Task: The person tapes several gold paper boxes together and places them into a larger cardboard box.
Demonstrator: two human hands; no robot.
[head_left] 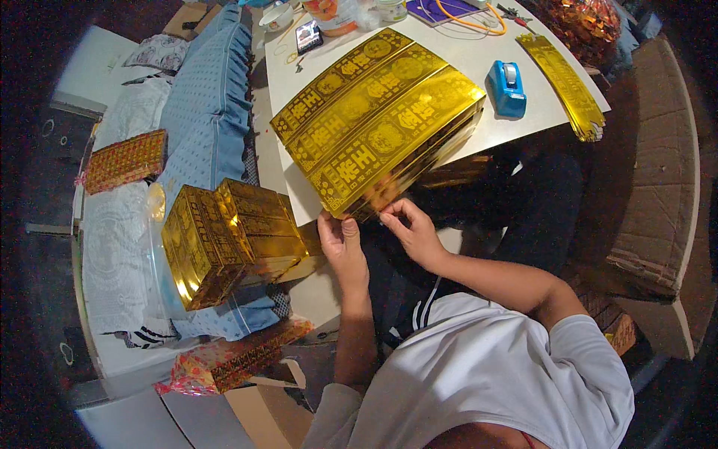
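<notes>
A large block covered in printed gold foil (364,104) rests at an angle on the white table (465,147), its near corner reaching past the edge. At that corner my left hand (346,252) grips the foil, thumb up and fingertips partly hidden under the lip. My right hand (418,233) pinches at the lower edge of the block's near side, just right of the left hand. Whether a small bit of tape is also between those fingertips is too small to tell. A blue tape dispenser (506,90) stands right of the block.
Folded gold foil strips (561,84) lie at the table's right edge. Behind the block are a phone (308,37), a tub (332,15) and an orange cable (477,28). Finished-looking gold blocks (235,238) stand at left. A cardboard box (653,168) is on the right.
</notes>
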